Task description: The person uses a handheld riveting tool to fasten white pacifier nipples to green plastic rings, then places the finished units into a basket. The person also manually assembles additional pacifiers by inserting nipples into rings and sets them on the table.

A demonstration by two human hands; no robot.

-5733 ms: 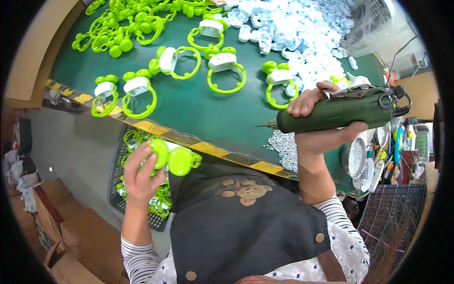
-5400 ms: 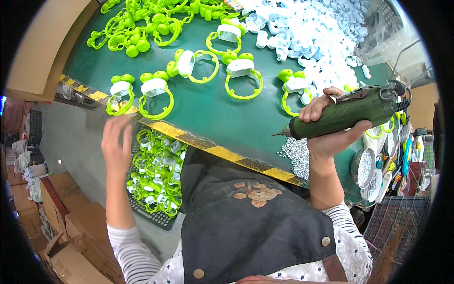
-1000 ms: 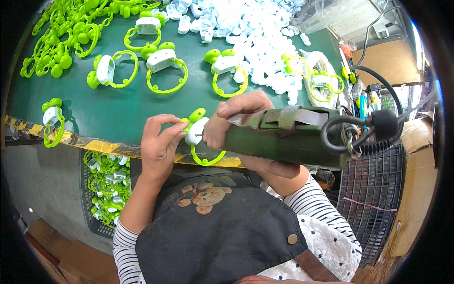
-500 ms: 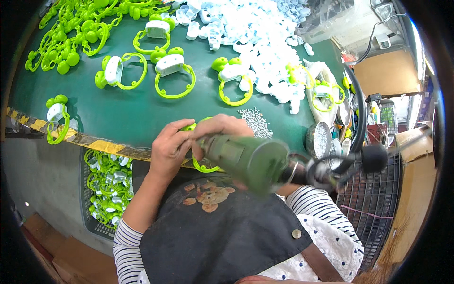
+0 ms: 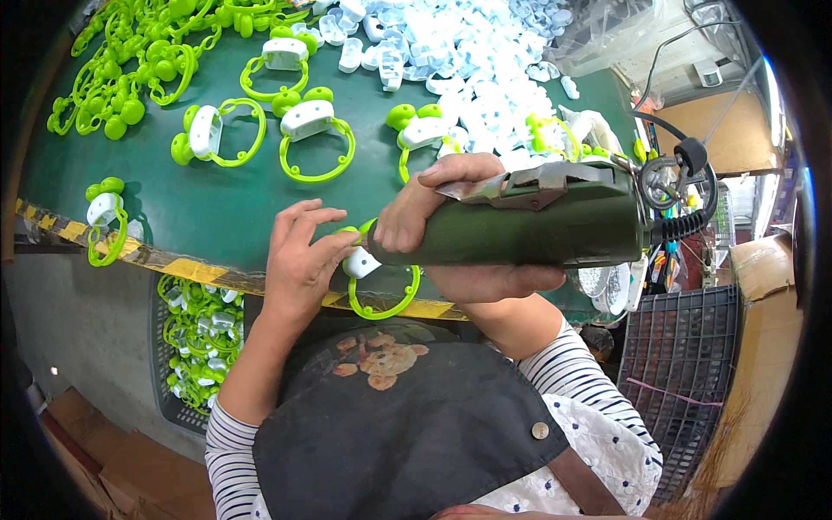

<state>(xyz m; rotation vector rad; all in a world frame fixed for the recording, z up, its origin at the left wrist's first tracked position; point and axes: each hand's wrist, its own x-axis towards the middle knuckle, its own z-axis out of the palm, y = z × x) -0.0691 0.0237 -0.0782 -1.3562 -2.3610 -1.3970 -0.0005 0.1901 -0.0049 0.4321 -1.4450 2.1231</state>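
Observation:
My right hand [image 5: 412, 212] is wrapped around a dark green electric screwdriver [image 5: 537, 227], held nearly level. Its nose points left, toward my left hand [image 5: 299, 256]. There my thumb and forefinger pinch together beside the tool's tip, while the other fingers are raised. Whatever sits between those fingertips is too small to make out. Just below the tip, at the table's near edge, lies a green ring with a white housing [image 5: 360, 263]; my fingers and the tool partly cover its green top.
Similar ring pieces [image 5: 317, 143] lie apart on the green table [image 5: 217, 195]. Behind are heaps of green parts [image 5: 130, 74] and white housings [image 5: 485, 78]. A basket of ring pieces [image 5: 204, 338] stands below at left. A cable [image 5: 693, 224] runs from the screwdriver's rear.
The screwdriver has swung up from a slant to nearly level, its rear moving right and away from me. My left hand has shifted slightly left and its outer fingers have lifted.

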